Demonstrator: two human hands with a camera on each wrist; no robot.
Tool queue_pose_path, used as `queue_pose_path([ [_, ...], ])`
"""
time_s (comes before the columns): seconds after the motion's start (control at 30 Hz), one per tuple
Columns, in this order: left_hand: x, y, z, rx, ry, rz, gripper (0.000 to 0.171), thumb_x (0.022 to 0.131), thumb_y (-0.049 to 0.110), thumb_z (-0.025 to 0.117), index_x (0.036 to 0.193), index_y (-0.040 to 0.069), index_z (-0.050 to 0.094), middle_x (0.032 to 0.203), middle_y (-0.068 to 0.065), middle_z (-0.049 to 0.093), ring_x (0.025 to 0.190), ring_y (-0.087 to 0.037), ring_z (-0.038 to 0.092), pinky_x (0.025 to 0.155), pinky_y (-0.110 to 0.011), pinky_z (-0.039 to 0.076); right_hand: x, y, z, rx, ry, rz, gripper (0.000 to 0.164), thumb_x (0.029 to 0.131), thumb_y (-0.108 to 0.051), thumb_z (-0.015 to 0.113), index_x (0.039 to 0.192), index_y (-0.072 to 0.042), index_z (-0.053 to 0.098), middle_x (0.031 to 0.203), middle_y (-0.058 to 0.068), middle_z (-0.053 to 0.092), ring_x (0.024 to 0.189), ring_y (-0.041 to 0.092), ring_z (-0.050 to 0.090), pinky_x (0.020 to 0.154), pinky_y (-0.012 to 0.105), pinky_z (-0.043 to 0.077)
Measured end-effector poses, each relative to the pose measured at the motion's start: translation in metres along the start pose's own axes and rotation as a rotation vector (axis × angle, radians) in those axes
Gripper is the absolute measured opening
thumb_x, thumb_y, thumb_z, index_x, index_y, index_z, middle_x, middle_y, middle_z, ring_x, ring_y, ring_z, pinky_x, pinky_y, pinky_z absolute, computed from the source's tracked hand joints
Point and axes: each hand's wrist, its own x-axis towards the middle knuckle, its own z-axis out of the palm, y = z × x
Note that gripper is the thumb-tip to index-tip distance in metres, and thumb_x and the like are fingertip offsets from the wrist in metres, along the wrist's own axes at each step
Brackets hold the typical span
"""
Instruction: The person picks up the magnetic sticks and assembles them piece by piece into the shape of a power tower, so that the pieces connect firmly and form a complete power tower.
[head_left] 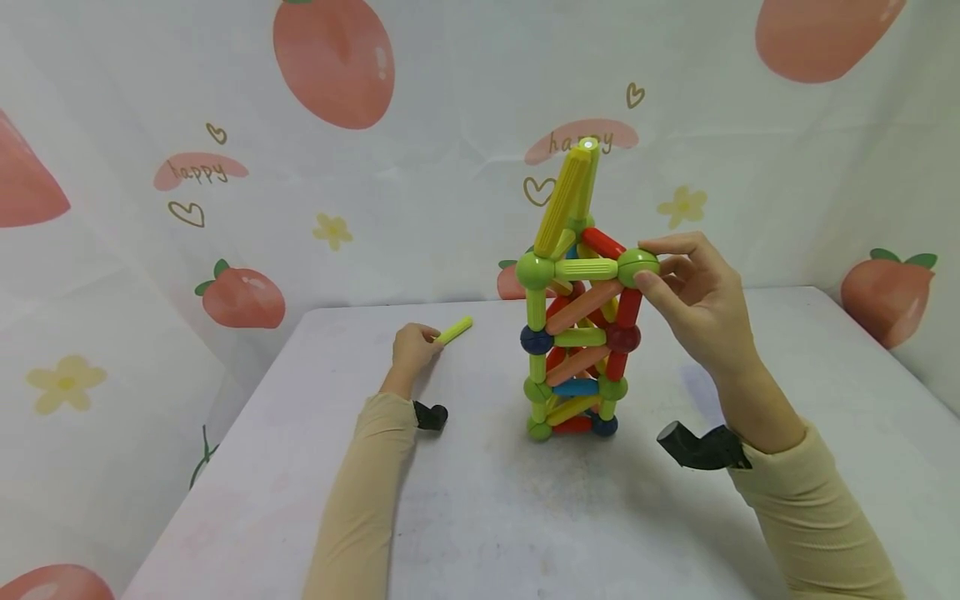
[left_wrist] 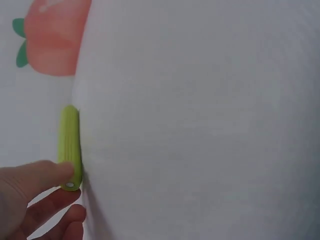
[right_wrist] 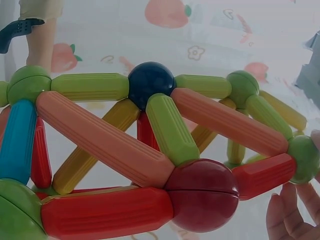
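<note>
A tall tower (head_left: 580,337) of coloured rods and balls stands upright right of centre in the head view. My right hand (head_left: 697,300) pinches the green ball (head_left: 639,265) at its upper right corner between thumb and fingers. Two yellow-green rods (head_left: 564,200) lean together in a peak above the top level. Away to the left, my left hand (head_left: 412,350) pinches one end of a loose yellow-green rod (head_left: 455,330). The left wrist view shows that rod (left_wrist: 70,135) under the thumb, its near end a pale disc. Up close in the right wrist view are a dark red ball (right_wrist: 202,195) and salmon rods (right_wrist: 102,137).
The white-covered table (head_left: 480,517) ends at a back edge just beyond the tower. Behind it hangs a cloth (head_left: 450,208) printed with peaches, hearts and flowers. Black mounts (head_left: 705,447) are strapped at both wrists.
</note>
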Motion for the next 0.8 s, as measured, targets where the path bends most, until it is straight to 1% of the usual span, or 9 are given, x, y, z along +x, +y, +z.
queue_pose_path([
  [0.1, -0.002, 0.002, -0.005, -0.033, -0.013, -0.005, 0.031, 0.086, 0.015, 0.062, 0.116, 0.006, 0.066, 0.117, -0.015, 0.064, 0.107, -0.029, 0.059, 0.09, -0.038, 0.049, -0.001, -0.001, 0.001, -0.004, 0.002, 0.01, 0.031, 0.085, 0.006, 0.056, 0.113, 0.018, 0.047, 0.106, -0.005, 0.059, 0.08, 0.011, 0.053, 0.072, 0.012, 0.05],
  [0.17, -0.003, 0.004, -0.011, -0.096, -0.02, 0.0, 0.031, 0.087, 0.015, 0.061, 0.115, 0.005, 0.066, 0.118, -0.016, 0.063, 0.108, -0.029, 0.058, 0.089, -0.036, 0.049, -0.001, -0.001, 0.001, -0.007, 0.004, 0.016, 0.031, 0.085, 0.006, 0.056, 0.113, 0.019, 0.047, 0.106, -0.005, 0.059, 0.08, 0.012, 0.053, 0.072, 0.012, 0.05],
  [0.27, -0.004, 0.012, -0.02, -0.229, -0.019, 0.025, 0.031, 0.087, 0.015, 0.059, 0.115, 0.004, 0.065, 0.118, -0.017, 0.061, 0.106, -0.027, 0.055, 0.082, -0.03, 0.048, -0.001, -0.001, 0.001, -0.003, 0.005, 0.011, 0.031, 0.085, 0.007, 0.056, 0.113, 0.018, 0.047, 0.106, -0.005, 0.059, 0.08, 0.011, 0.053, 0.072, 0.012, 0.05],
  [0.33, -0.006, 0.022, -0.029, -0.329, -0.016, 0.052, 0.031, 0.088, 0.015, 0.058, 0.116, 0.004, 0.065, 0.118, -0.017, 0.059, 0.103, -0.025, 0.056, 0.077, -0.026, 0.045, -0.001, 0.0, 0.001, 0.0, 0.004, 0.003, 0.03, 0.086, 0.006, 0.056, 0.112, 0.017, 0.048, 0.106, -0.005, 0.059, 0.08, 0.011, 0.053, 0.072, 0.012, 0.05],
  [0.4, -0.011, 0.034, -0.039, -0.424, -0.008, 0.089, 0.032, 0.088, 0.015, 0.057, 0.118, 0.004, 0.064, 0.119, -0.016, 0.057, 0.099, -0.02, 0.057, 0.077, -0.022, 0.044, -0.001, 0.001, 0.0, 0.007, 0.001, -0.006, 0.029, 0.086, 0.006, 0.056, 0.112, 0.015, 0.05, 0.106, -0.004, 0.059, 0.08, 0.011, 0.053, 0.072, 0.012, 0.05],
  [0.53, -0.03, 0.065, -0.062, -0.595, 0.028, 0.225, 0.032, 0.089, 0.013, 0.057, 0.119, 0.003, 0.062, 0.114, -0.01, 0.058, 0.087, -0.007, 0.061, 0.077, -0.015, 0.049, 0.0, 0.001, 0.0, 0.02, -0.001, -0.013, 0.028, 0.086, 0.005, 0.056, 0.112, 0.013, 0.052, 0.106, -0.003, 0.059, 0.08, 0.011, 0.053, 0.072, 0.012, 0.05],
  [0.63, -0.05, 0.088, -0.079, -0.739, 0.085, 0.378, 0.031, 0.09, 0.009, 0.057, 0.119, -0.002, 0.061, 0.104, -0.001, 0.059, 0.08, -0.001, 0.061, 0.077, -0.014, 0.052, 0.0, 0.0, 0.0, 0.018, 0.001, -0.01, 0.028, 0.086, 0.006, 0.056, 0.113, 0.013, 0.052, 0.106, -0.003, 0.06, 0.08, 0.011, 0.053, 0.073, 0.012, 0.05],
  [0.73, -0.07, 0.109, -0.093, -0.921, 0.161, 0.539, 0.029, 0.089, 0.004, 0.057, 0.116, -0.007, 0.061, 0.09, 0.005, 0.061, 0.074, -0.001, 0.062, 0.077, -0.017, 0.054, -0.001, 0.0, 0.001, 0.011, 0.004, -0.005, 0.029, 0.086, 0.005, 0.056, 0.113, 0.015, 0.05, 0.106, -0.004, 0.06, 0.08, 0.011, 0.053, 0.073, 0.012, 0.05],
  [0.8, -0.083, 0.122, -0.102, -1.041, 0.212, 0.64, 0.025, 0.088, 0.002, 0.056, 0.11, -0.004, 0.065, 0.084, 0.006, 0.063, 0.072, -0.004, 0.063, 0.076, -0.019, 0.055, 0.0, 0.0, 0.0, 0.012, 0.003, -0.008, 0.029, 0.086, 0.005, 0.056, 0.113, 0.015, 0.05, 0.107, -0.004, 0.06, 0.08, 0.011, 0.053, 0.073, 0.012, 0.05],
])
